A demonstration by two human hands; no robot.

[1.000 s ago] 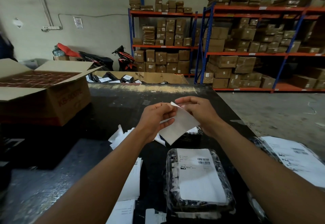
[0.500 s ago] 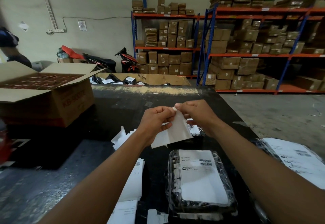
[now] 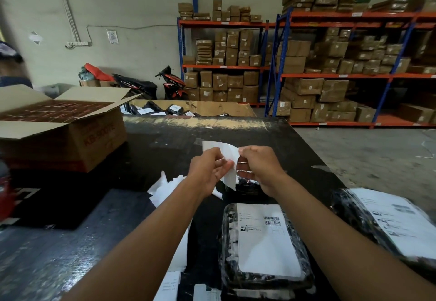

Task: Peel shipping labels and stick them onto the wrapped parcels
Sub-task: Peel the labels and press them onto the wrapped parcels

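Pinching a white label sheet (image 3: 227,159) between them, left hand (image 3: 207,171) and right hand (image 3: 258,166) hover beyond the wrapped parcel (image 3: 264,246) on the counter (image 3: 165,140), fingers closed on opposite edges (likely separating label from backing).

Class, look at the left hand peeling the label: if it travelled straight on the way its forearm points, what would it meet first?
Probably the white label sheet the left hand already pinches; just past that, the right hand. Depth beyond them is unclear.
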